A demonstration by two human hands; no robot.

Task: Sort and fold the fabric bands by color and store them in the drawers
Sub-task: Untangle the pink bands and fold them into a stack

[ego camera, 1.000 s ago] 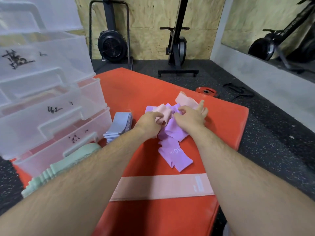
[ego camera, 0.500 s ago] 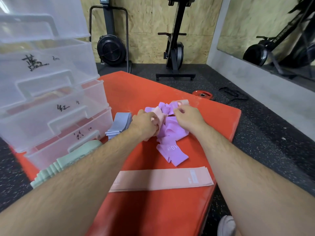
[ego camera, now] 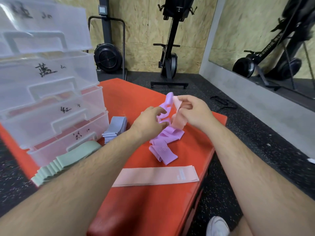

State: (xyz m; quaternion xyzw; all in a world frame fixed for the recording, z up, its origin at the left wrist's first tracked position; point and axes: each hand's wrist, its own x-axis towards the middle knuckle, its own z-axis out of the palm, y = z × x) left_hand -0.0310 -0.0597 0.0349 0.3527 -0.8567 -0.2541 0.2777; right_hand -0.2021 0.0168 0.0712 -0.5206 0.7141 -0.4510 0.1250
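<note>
At the hands: the left hand [ego camera: 150, 120] is curling its fingers round a purple band [ego camera: 166, 103], and the right hand [ego camera: 194, 111] is pinching a pink band [ego camera: 178, 120] just beside it, both raised above the pile [ego camera: 163, 147].
Tangle: the two bands are crossing where the hands are meeting. They look as if they are being worked apart, so a sharp tug is risking a tighter twist or a stretchy end slipping free.
Pile: purple loops are trailing from the lifted band down into the heap. Raising it further is likely to drag the heap toward the right edge of the pad [ego camera: 136, 210] and onto the floor.
Flat band [ego camera: 156, 176]: this pink one is lying smooth near the front edge, between the forearms, where a withdrawing arm could be sweeping it off.
Stacks: the grey stack [ego camera: 116, 126] and green stack [ego camera: 68, 159] are sitting beside the drawers [ego camera: 51, 106]. The left forearm is passing close over the green one and could topple it.
Drawers: their handwritten marks are showing, but I cannot read them, so a colour could be landing in the wrong one.
</note>
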